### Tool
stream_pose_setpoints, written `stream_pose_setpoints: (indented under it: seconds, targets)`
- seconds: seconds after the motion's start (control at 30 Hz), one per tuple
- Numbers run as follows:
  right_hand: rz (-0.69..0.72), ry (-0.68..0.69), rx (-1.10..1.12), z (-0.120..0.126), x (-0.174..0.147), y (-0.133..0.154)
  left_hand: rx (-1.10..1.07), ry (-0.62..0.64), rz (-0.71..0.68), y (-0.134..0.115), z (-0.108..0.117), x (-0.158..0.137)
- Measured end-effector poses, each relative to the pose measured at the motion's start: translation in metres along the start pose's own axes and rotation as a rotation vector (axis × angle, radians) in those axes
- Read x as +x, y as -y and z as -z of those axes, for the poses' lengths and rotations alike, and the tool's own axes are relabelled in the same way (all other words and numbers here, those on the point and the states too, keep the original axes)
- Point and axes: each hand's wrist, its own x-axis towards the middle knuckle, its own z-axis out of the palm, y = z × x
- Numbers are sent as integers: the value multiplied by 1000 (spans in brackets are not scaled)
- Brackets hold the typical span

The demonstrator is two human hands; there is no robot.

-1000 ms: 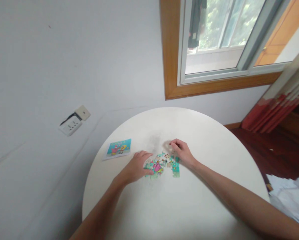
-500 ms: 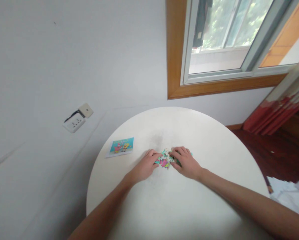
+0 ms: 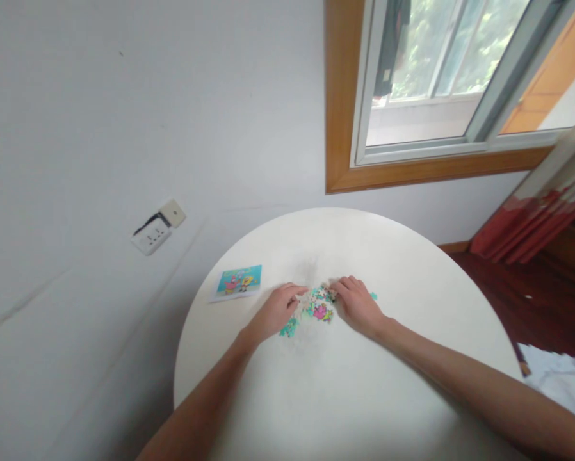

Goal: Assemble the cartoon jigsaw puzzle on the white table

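Note:
Small jigsaw puzzle pieces (image 3: 323,312) lie in a loose heap on a round white table (image 3: 388,250). They are teal, pink and yellow-green, with pale pieces among them. My left hand (image 3: 278,308) rests at the heap's left side, fingers apart and reaching over the pieces. A small teal cluster of pieces (image 3: 290,328) lies just below that hand. On the other side, my right hand (image 3: 357,304) has its loosely bent fingers at the heap's upper right edge. Its fingertips are partly hidden. One teal puzzle piece (image 3: 374,296) lies apart, right of my right hand.
A cartoon picture card (image 3: 239,282) lies at the table's left. A wall with a power socket (image 3: 152,235) borders the left side. Behind the table is a wood-framed window (image 3: 338,173); a red and cream curtain (image 3: 503,237) hangs at the right. White papers (image 3: 556,374) lie lower right.
Both hands have drawn slightly away from the heap's middle. The pieces are more spread, with a teal cluster now showing below my left hand. The camera view has shifted slightly.

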Motion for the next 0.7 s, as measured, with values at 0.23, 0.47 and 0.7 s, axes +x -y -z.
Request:
stream_pose_setpoints:
  seconds: [0.23,0.47,0.7]
  targets:
    - [-45,160,-91,0,-2,39,93,86,-35,4,4,-8]
    - [-131,325,-147,2,7,38,156,115,38,6,5,-8]
    - [-113,331,-180,1,3,36,178,112,-29,1,1,-11]
